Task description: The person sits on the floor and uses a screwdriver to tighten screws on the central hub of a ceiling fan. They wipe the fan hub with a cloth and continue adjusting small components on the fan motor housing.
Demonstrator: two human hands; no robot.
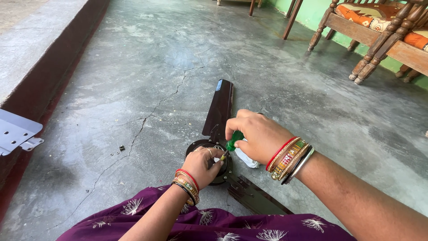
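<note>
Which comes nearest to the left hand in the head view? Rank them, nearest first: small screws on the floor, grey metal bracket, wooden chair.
1. Small screws: on the floor, just left of the left hand.
2. Grey metal bracket: far left edge, by the raised ledge.
3. Wooden chair: top right, across the floor.

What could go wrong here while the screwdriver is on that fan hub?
The left hand steadies the fan hub right beside the tip of the green-handled screwdriver in the right hand; a slip could jab its fingers. The small loose screws and washers lie apart on the cracked floor and could roll or get lost. The fan blade sticks out and could swing.
</note>
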